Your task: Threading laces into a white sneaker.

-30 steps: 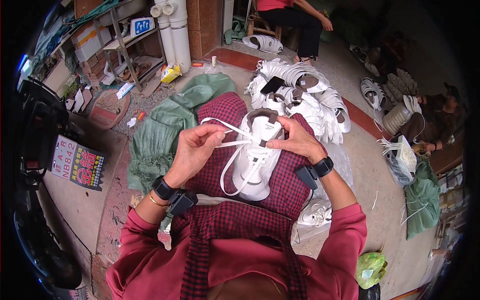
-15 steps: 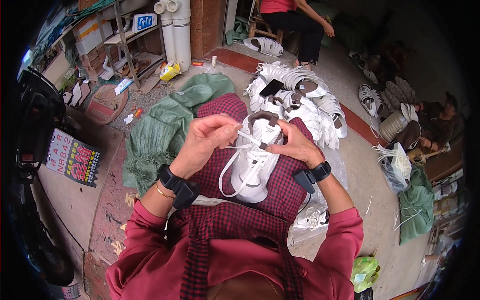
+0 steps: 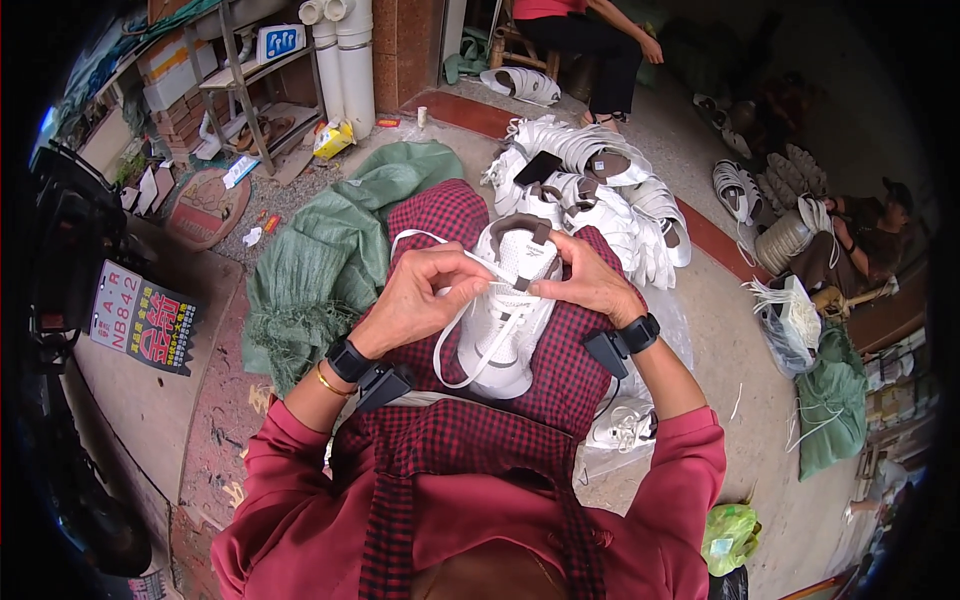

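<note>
A white sneaker [image 3: 500, 352] with a dark brown lining rests on my lap, its toe toward me, on a red-and-black checked apron [image 3: 450, 440]. My left hand [image 3: 432, 296] is closed, thumb and fingers pinching the white shoelace [image 3: 437, 356] beside the tongue. One stretch of lace arcs above that hand, and another hangs in a loop along the shoe's left side. With my right hand [image 3: 592, 284] I grip the sneaker's right side near the tongue, thumb on the upper; the other fingertips are partly hidden behind it.
Beyond my knees lies a heap of white sneakers [image 3: 660, 205] with a black phone [image 3: 538, 168] on it. A green woven sack [image 3: 310, 255] spreads at my left. Another green sack [image 3: 832, 400] stands at right. A seated person [image 3: 590, 50] is at the back, another person at far right.
My left hand has shifted slightly down and turned, still pinching lace. A stretch of lace now arcs up above it. The right hand keeps its grip on the sneaker.
</note>
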{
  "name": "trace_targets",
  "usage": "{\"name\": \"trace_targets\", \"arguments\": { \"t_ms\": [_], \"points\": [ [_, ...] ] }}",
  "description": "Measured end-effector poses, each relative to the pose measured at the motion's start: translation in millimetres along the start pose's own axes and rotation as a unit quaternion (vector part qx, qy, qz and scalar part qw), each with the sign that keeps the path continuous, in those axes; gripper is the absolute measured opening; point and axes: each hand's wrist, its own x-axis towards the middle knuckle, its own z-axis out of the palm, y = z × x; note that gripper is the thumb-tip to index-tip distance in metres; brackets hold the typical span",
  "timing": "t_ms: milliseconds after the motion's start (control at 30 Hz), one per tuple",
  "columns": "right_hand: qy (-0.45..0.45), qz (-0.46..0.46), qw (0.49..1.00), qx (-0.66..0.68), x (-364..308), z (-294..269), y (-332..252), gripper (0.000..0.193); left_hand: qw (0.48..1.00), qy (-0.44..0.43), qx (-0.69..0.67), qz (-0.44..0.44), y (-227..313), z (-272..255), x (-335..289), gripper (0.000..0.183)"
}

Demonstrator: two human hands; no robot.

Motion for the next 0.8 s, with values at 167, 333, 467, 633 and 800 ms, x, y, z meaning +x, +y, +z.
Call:
{"name": "trace_targets", "arguments": {
  "t_ms": [167,333,467,633,800],
  "points": [
    [-0.025,0.024,0.999,-0.004,0.2,-5.4,6.1,0.075,0.999,0.015,0.01,-0.029,-14.5,12.9,-3.6,0.009],
    [-0.027,0.031,0.999,0.017,-0.6,-3.5,1.9,0.074,0.999,0.035,0.008,-0.035,-23.2,22.2,-10.3,0.011],
    [-0.016,0.04,0.999,-0.005,-0.4,-1.4,-10.4,0.066,0.998,0.038,0.008,-0.045,-27.9,24.5,-14.8,0.012],
    [-0.008,0.039,0.999,-0.015,-1.7,-2.6,-2.6,0.066,0.996,0.057,0.015,-0.068,-29.8,26.9,-16.8,0.012],
    [-0.007,0.03,1.0,0.005,-1.5,-1.1,0.9,0.066,0.994,0.053,-0.027,-0.094,-31.8,28.7,-17.1,0.012]
  ]
}}
